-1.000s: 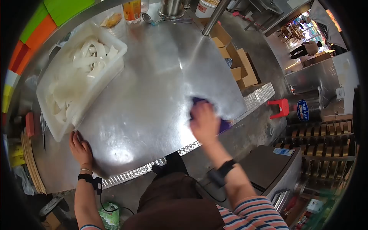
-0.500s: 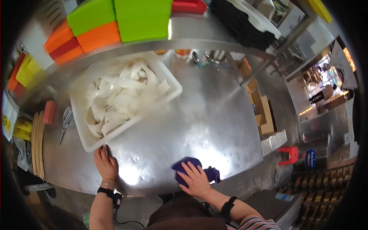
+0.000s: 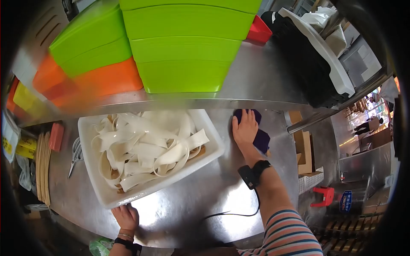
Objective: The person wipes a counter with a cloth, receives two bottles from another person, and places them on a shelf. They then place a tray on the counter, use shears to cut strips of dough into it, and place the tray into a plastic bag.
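Note:
A purple cloth (image 3: 261, 141) lies on the steel table, and my right hand (image 3: 245, 130) presses down on it with the fingers close together, to the right of the white tray. This tray (image 3: 218, 151) holds a heap of glossy, off-white flat strips (image 3: 149, 147) with some brown bits among them. At the tray's near left corner, my left hand (image 3: 126, 217) rests with its fingers stretched toward the rim; the fingertips are partly hidden at the edge. No object shows in the left hand.
Above the table runs a steel shelf (image 3: 265, 85) with green bins (image 3: 183, 47), orange bins (image 3: 106, 81) and black stacked items (image 3: 303, 59). Scissors (image 3: 76, 155), a red block (image 3: 56, 136) and wooden sticks (image 3: 43, 166) lie left. Cardboard boxes (image 3: 304, 149) stand right.
My right hand has slid the purple cloth from the table's near edge to the far side, right of the tray. My left hand stays by the tray's corner. The view has shifted forward.

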Demonstrator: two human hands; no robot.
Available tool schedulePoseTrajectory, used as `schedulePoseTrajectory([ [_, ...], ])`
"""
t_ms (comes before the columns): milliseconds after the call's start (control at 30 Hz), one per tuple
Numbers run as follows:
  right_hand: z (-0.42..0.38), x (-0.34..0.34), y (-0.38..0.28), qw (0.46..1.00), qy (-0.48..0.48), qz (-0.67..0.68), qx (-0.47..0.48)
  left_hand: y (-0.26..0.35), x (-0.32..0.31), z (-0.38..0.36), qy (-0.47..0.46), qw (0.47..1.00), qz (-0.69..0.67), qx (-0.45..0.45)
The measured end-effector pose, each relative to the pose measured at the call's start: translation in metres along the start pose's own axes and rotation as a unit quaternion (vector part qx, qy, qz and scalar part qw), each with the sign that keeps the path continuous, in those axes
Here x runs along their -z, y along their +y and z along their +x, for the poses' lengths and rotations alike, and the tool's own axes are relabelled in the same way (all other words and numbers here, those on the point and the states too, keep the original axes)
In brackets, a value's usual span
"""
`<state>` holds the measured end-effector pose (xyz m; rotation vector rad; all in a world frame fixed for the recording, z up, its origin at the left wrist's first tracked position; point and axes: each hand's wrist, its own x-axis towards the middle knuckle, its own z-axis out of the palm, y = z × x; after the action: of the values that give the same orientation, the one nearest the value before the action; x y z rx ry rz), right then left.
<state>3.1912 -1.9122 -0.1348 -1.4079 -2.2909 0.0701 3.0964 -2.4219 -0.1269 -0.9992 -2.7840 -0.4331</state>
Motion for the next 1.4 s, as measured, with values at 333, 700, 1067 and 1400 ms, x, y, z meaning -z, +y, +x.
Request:
schedulePoseTrajectory([
  [333,-0.110,0.088,0.029,0.913,-0.199,0.116,0.337,0.011,0.013,0.005,-0.006,0.999,-0.032,0.021],
  [700,-0.448,0.148,-0.131,0.660,-0.369,0.293,0.586,0.009,0.057,-0.020,-0.053,0.992,-0.111,-0.035],
  [1067,-0.341,0.221,0.022,0.906,-0.136,0.399,0.042,-0.166,0.137,-0.345,0.015,0.931,-0.234,0.281],
  [1400,-0.404,0.160,-0.117,0.908,-0.188,0.116,0.355,-0.211,0.129,-0.333,0.068,0.892,-0.263,0.361],
])
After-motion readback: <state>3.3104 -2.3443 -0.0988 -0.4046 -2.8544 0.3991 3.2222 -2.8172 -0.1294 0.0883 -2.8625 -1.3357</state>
